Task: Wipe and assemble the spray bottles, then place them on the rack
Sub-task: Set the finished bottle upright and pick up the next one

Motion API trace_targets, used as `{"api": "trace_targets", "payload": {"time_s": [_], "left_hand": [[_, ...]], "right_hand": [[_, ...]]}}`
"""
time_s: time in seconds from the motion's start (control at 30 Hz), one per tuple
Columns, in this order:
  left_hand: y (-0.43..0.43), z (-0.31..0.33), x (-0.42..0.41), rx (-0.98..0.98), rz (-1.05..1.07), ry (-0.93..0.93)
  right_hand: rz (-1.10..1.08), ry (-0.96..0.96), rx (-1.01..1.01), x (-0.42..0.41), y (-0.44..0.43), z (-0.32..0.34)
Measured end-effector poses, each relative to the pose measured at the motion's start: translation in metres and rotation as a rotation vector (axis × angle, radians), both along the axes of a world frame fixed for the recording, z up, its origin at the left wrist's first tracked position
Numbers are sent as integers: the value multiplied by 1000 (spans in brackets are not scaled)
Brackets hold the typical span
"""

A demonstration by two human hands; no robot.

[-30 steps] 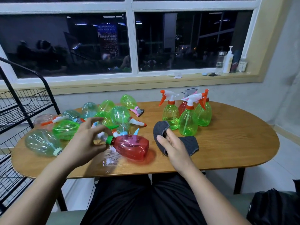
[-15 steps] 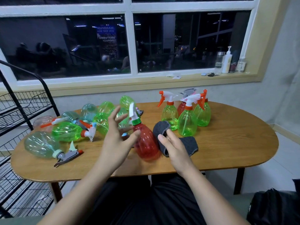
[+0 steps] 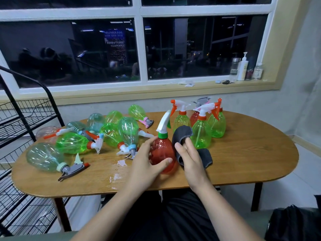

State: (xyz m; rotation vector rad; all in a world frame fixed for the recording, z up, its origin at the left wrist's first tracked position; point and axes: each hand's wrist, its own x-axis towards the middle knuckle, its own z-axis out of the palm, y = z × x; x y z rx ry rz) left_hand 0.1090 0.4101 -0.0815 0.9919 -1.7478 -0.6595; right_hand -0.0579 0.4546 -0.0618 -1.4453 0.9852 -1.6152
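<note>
- Red bottle point(image 3: 162, 153): stands upright on the worktop point(image 3: 243, 153), near centre, with a white spray head and a green collar fitted.
- Left hand point(image 3: 144, 164): grasps the red bottle. The thumb wraps the near side and the fingers point(image 3: 149, 141) bear on the left side.
- Right hand point(image 3: 191, 160): grasps the cloth point(image 3: 184, 133), with its fingers tucked into the fold. The cloth sits against the right side of the red bottle.
- Step in hand (judgement): wiping of the red bottle, at or close to its start.
- Done (judgement): four upright bottles point(image 3: 201, 134) stand grouped at the far right of the worktop with heads fitted. They appear wiped and ready for the rack.
- Left to do: the lying bottles point(image 3: 73, 141) form a cluster on their sides at the left of the worktop, most with spray heads attached. Whether any are wiped cannot be told.
- Rack point(image 3: 26, 110): stands left of the worktop. No bottle shows on the shelves in view, so placement is judged not begun.
- Overall (judgement): well under half complete.
</note>
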Motion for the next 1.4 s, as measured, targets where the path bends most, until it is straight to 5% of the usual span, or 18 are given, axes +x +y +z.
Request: {"api": "trace_targets", "payload": {"time_s": [0.1, 0.43, 0.7, 0.97, 1.23, 1.4], "left_hand": [[0, -2, -3, 7, -35, 12], [0, 0, -3, 2, -4, -9], [-1, 1, -7, -8, -18, -24], [-2, -1, -6, 6, 4, -52], [0, 0, -4, -17, 12, -70], [-1, -4, -2, -10, 23, -82]], "right_hand": [[-56, 19, -47, 1, 1, 4], [-344, 878, -298, 19, -13, 21], [-503, 1055, -558, 7, -22, 55], [-443, 921, -462, -6, -46, 59], [-411, 441, -253, 19, -46, 51], [-152, 53, -123, 14, -52, 59]]}}
